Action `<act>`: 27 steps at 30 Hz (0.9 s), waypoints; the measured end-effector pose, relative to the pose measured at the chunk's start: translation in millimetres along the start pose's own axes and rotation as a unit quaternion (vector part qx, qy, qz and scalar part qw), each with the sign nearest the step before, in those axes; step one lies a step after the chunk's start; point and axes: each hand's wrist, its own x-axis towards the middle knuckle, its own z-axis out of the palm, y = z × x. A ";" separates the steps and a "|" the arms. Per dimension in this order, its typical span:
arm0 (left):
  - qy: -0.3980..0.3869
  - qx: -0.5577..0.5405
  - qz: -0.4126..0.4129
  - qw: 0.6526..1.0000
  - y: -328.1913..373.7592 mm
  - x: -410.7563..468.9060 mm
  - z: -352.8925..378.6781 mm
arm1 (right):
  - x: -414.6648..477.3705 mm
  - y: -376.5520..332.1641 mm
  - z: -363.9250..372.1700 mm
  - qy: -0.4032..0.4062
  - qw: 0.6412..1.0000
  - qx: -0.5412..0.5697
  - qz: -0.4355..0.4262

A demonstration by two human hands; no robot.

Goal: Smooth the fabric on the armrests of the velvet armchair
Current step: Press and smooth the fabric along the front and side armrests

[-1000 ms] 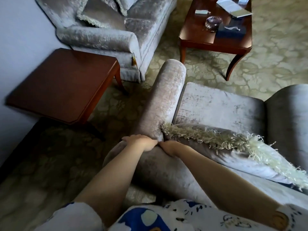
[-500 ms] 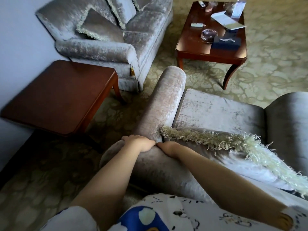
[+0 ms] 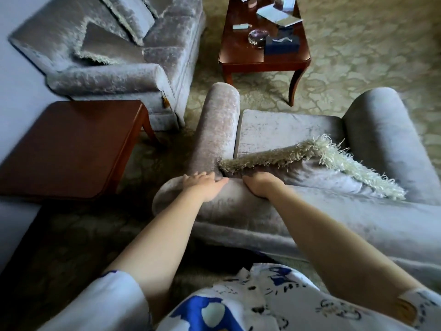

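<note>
I look down over the back of a grey velvet armchair (image 3: 281, 126). Its left armrest (image 3: 216, 130) is a long rounded roll running away from me; the right armrest (image 3: 386, 139) sits at the far right. My left hand (image 3: 202, 183) lies flat, fingers spread, on the velvet where the left armrest meets the chair back. My right hand (image 3: 259, 185) presses on the top of the back beside it, fingers curled over the edge under a fringed cushion (image 3: 317, 163). Neither hand holds anything.
A dark wooden side table (image 3: 69, 149) stands left of the armchair. A matching velvet sofa (image 3: 114, 75) with cushions is at the back left. A wooden coffee table (image 3: 262, 56) carries a tissue box, a glass dish and papers. Patterned carpet (image 3: 370, 56) covers the floor.
My hands have slid apart along the chair back, the left hand flattening out. The view has tilted up, showing more of the sofa, the coffee table and the right armrest.
</note>
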 end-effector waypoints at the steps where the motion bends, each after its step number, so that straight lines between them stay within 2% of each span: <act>1: 0.002 0.003 -0.002 1.000 -0.9 -2.2 0.5 | -7.6 3.6 2.3 0.011 1.000 -0.004 0.000; 4: 0.011 0.002 -0.017 1.000 -1.3 -7.6 5.0 | -28.6 12.0 6.4 0.045 0.999 -0.020 -0.004; 8: 0.065 0.012 -0.011 0.998 4.3 -19.5 16.0 | -47.8 15.5 3.6 0.074 0.996 -0.041 -0.002; 12: 0.073 0.042 0.045 0.995 18.9 -31.7 22.0 | -61.8 23.3 4.9 0.074 0.996 -0.044 -0.025; 15: 0.074 0.042 0.041 0.996 56.1 -42.2 26.8 | -72.1 41.6 1.6 0.063 0.995 -0.046 -0.056; 19: 0.091 0.028 0.040 0.995 126.4 -46.9 30.7 | -88.0 95.3 -10.1 0.061 0.994 -0.048 -0.078; 27: 0.024 0.031 -0.003 0.999 262.9 -47.5 29.6 | -109.0 248.6 -46.6 0.052 0.991 -0.059 -0.111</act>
